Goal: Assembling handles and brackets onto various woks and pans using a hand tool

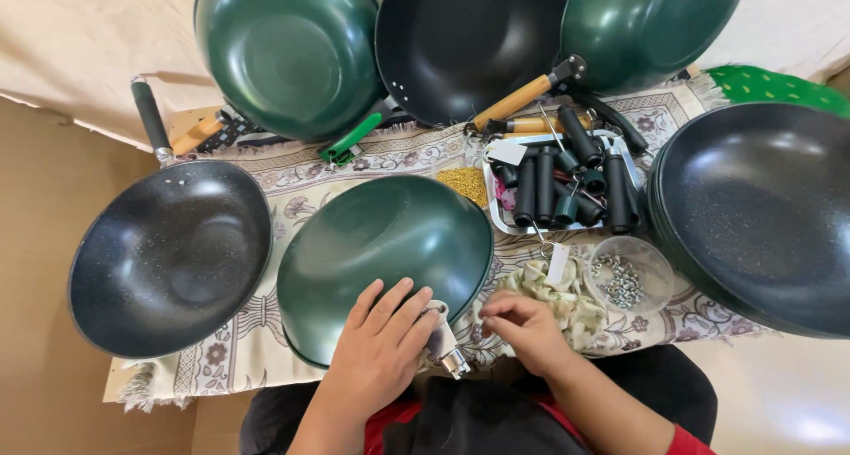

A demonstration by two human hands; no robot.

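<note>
The left hand point(381, 349) is pressing flat, fingers spread, on the upturned green wok point(385, 260) lying on the patterned cloth point(292, 176), bracing its handle bracket point(447, 347), while the right hand point(524, 329), grip pinched together beside it, is apparently fitting small hardware, so steady alignment seems needed next.

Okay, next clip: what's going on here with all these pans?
A person sits at a patterned cloth ringed by woks. The left hand rests on the rim of an upturned green wok, by a metal bracket. The right hand pinches something too small to identify. A tray of black handles sits beyond.
</note>
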